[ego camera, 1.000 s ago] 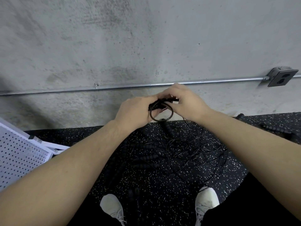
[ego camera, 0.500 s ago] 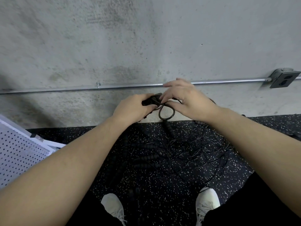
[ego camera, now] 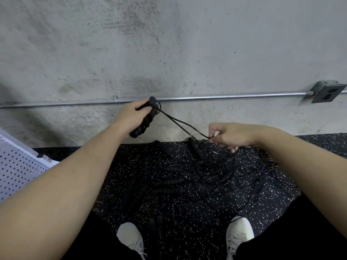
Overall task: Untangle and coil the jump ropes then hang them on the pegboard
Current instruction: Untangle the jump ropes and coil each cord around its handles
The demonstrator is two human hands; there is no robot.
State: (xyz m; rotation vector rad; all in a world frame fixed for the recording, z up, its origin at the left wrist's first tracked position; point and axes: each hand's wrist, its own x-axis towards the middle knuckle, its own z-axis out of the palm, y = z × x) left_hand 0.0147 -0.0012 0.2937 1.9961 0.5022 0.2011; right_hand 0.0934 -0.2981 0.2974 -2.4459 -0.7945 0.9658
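Handles (ego camera: 145, 119) — a black pair, as it looks — sit wrapped in the left hand (ego camera: 129, 119), raised before the concrete wall; two cord strands (ego camera: 185, 124) run from them down to the right hand (ego camera: 231, 136), whose thumb and forefinger pinch them just above the tangled pile (ego camera: 206, 177) on the speckled floor; the pegboard (ego camera: 16, 167) leans at far left. Pulling hard could, I judge, cinch knots below — the strands vanish into other ropes' loops.

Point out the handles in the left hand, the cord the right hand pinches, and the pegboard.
handles (ego camera: 143, 121): head view, ribbed grip.
cord (ego camera: 185, 124): head view, taut span.
pegboard (ego camera: 16, 171): head view, perforated face.
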